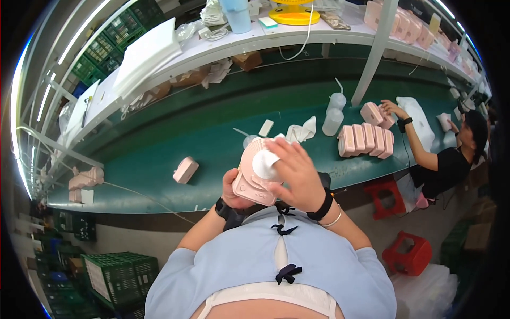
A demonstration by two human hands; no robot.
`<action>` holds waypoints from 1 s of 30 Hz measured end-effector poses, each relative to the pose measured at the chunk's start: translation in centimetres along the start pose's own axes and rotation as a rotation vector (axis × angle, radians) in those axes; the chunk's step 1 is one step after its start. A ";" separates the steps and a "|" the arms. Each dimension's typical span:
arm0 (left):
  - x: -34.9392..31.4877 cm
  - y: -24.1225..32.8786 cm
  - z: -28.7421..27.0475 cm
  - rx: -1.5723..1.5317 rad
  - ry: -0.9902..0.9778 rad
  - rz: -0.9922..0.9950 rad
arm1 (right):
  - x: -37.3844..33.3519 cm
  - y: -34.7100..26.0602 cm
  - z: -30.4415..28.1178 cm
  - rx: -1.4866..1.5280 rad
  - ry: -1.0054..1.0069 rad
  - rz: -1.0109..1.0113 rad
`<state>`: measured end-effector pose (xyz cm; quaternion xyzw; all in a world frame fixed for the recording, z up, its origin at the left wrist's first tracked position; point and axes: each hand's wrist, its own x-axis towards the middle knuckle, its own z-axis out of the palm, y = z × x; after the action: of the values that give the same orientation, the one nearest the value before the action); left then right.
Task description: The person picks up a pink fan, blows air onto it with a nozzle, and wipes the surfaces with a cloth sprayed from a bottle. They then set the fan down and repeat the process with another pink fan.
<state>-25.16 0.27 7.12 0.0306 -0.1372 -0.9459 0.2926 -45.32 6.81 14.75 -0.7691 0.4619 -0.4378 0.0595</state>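
Observation:
My left hand [234, 192] grips a pink handheld device [251, 178] with a ribbed round top, a white disc and small buttons, held tilted in front of my body. Over its face, my right hand [297, 178] presses a small white cloth [270, 159] against the disc, fingers stretched and slightly bent. Just beyond the device, a clear bottle with a thin spout [248, 140] is partly hidden. A white block [266, 127] and a crumpled white cloth [303, 130] lie past my right hand.
A similar pink device [185, 170] stands alone on the green belt [143, 159] at left. On the right are a squeeze bottle [333, 121], a row of pink devices [365, 140] and a co-worker's hand [392, 109]. A metal post [375, 53] and shelf [212, 50] rise beyond.

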 end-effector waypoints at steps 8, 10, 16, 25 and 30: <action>-2.3 2.9 -0.9 0.020 0.052 -0.076 | 0.5 -2.1 3.1 -0.012 -0.244 -0.181; -2.5 3.1 -0.8 0.136 0.156 -0.028 | -0.4 -1.5 3.2 0.021 -0.259 -0.185; -1.6 2.8 1.6 -0.068 -0.025 -0.113 | -4.2 0.8 4.5 0.109 0.176 0.271; -3.3 3.3 -0.5 -0.356 -0.101 0.027 | -9.8 5.6 5.6 1.227 0.623 0.897; -4.4 3.8 -3.6 -0.195 -0.125 0.065 | -10.2 5.2 4.9 1.195 0.628 0.919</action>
<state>-18.96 -1.16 4.62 -0.0617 -0.0636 -0.9448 0.3156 -47.11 10.13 2.85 -0.1826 0.4148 -0.7373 0.5010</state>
